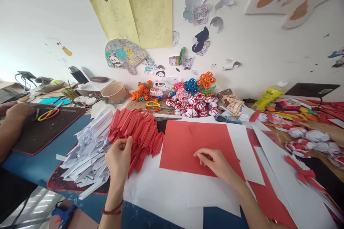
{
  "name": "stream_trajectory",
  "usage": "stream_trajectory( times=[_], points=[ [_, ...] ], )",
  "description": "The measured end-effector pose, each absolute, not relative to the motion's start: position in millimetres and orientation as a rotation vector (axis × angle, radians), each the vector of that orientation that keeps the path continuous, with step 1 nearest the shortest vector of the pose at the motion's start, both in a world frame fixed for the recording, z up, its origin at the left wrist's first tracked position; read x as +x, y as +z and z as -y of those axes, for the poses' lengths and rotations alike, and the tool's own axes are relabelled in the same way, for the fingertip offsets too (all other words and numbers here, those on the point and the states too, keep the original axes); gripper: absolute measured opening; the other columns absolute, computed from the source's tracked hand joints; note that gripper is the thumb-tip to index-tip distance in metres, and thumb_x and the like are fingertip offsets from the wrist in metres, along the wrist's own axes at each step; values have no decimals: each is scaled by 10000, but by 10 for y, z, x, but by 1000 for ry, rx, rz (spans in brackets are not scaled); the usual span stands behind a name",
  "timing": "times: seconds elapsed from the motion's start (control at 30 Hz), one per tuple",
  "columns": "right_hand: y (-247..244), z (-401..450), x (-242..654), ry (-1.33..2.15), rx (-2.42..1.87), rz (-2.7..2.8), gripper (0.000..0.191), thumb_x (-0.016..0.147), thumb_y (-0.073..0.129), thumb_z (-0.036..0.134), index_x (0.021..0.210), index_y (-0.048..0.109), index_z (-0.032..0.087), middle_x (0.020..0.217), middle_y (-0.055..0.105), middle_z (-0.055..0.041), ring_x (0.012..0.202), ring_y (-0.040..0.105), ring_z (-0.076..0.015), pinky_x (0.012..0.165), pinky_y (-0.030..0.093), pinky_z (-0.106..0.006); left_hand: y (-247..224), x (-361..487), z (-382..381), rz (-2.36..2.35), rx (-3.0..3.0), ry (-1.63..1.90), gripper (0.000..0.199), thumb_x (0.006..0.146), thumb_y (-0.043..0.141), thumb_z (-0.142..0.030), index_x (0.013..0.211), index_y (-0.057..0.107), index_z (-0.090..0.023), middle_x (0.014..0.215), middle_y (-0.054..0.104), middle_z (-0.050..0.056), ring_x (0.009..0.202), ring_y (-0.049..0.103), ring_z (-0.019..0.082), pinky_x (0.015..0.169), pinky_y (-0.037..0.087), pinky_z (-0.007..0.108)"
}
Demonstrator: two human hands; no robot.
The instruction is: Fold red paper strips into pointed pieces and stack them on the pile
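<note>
My left hand [118, 155] is raised at the near edge of a heap of folded red paper strips [134, 125]. Its fingers are curled into a pinch, and whatever lies between them is hidden. A heap of folded white paper strips [88, 150] spreads just left of that wrist, which wears a dark red cord bracelet [113, 209]. Over a flat red paper sheet [182, 139] is my right hand [212, 159], its fingers bent loosely together with nothing visible in them. White paper sheets [158, 189] lie beneath the red one.
Red-and-white paper flowers [196, 105] and coloured craft flowers [206, 80] stand along the wall. Yellow-handled scissors [153, 106] lie nearby. Another person's hand [18, 111] rests at far left beside more scissors [49, 114]; another hand [319, 128] reaches in from the right. A yellow bottle [270, 96] leans at back right.
</note>
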State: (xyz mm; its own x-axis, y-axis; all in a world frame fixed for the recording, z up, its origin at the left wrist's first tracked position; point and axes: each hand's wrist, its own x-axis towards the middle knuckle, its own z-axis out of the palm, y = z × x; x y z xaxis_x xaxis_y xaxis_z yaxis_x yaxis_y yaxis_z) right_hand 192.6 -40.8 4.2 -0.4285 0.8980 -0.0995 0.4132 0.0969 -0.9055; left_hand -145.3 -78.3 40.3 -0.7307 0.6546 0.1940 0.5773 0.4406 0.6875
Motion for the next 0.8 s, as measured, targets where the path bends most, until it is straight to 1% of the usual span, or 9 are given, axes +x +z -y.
stream_trajectory(
  times=[0.3, 0.4, 0.47, 0.57, 0.6, 0.67, 0.73, 0.77, 0.8],
  points=[
    [58, 416, 1919, 1273, -1288, 1914, 295, 916, 489, 423, 920, 701, 217, 739, 675, -37, 701, 629, -194, 615, 436, -274, 448, -1282, 799, -2829, 1214, 1067, 299, 859, 507, -466, 712, 576, -215, 648, 628, 0, 570, 522, 167, 588, 283, 256],
    [66, 414, 1918, 1267, -1292, 1921, 286, 919, 490, 412, 917, 699, 217, 740, 677, -35, 694, 628, -191, 615, 434, -273, 433, -1224, 850, -2974, 1306, 1095, 289, 886, 493, -443, 731, 564, -209, 636, 619, 3, 549, 504, 160, 568, 251, 254],
    [69, 414, 1919, 1260, -1299, 1926, 285, 922, 485, 411, 919, 696, 220, 744, 679, -34, 699, 629, -192, 615, 432, -273, 404, -1187, 894, -3020, 1454, 1153, 279, 894, 502, -425, 733, 566, -206, 622, 614, 3, 562, 519, 161, 567, 262, 259],
    [68, 418, 1919, 1252, -1303, 1933, 286, 924, 481, 411, 917, 696, 223, 746, 681, -32, 706, 630, -194, 624, 436, -276, 341, -1083, 952, -2867, 1890, 1238, 252, 887, 546, -377, 711, 577, -199, 584, 597, -2, 558, 525, 144, 591, 306, 267],
    [65, 421, 1919, 1248, -1302, 1934, 285, 925, 481, 409, 915, 697, 223, 746, 681, -32, 708, 631, -193, 631, 439, -277, 318, -1024, 963, -2729, 2092, 1209, 243, 884, 559, -354, 700, 582, -197, 572, 592, -4, 550, 522, 137, 601, 318, 271],
    [59, 425, 1920, 1240, -1296, 1935, 279, 925, 483, 402, 909, 696, 222, 750, 681, -32, 715, 632, -193, 651, 446, -279, 266, -866, 964, -2357, 2491, 998, 239, 894, 556, -308, 688, 595, -194, 586, 605, 3, 563, 531, 135, 629, 335, 285],
    [54, 427, 1922, 1231, -1290, 1936, 276, 927, 481, 394, 902, 693, 219, 752, 681, -32, 720, 633, -191, 663, 449, -278, 199, -689, 939, -2092, 2700, 705, 194, 915, 530, -294, 794, 640, -191, 720, 672, 37, 704, 595, 178, 681, 361, 312],
    [53, 426, 1922, 1229, -1289, 1937, 276, 928, 479, 392, 900, 691, 218, 748, 679, -30, 715, 632, -189, 661, 448, -276, 156, -609, 919, -2027, 2747, 618, 180, 915, 537, -316, 893, 652, -179, 844, 702, 62, 800, 616, 203, 736, 383, 332],
    [54, 424, 1922, 1229, -1290, 1938, 276, 929, 476, 390, 901, 690, 217, 743, 678, -28, 709, 632, -186, 654, 446, -273, 108, -543, 898, -1997, 2781, 558, 230, 905, 557, -352, 997, 646, -162, 986, 705, 92, 902, 620, 231, 801, 394, 361]
  ],
)
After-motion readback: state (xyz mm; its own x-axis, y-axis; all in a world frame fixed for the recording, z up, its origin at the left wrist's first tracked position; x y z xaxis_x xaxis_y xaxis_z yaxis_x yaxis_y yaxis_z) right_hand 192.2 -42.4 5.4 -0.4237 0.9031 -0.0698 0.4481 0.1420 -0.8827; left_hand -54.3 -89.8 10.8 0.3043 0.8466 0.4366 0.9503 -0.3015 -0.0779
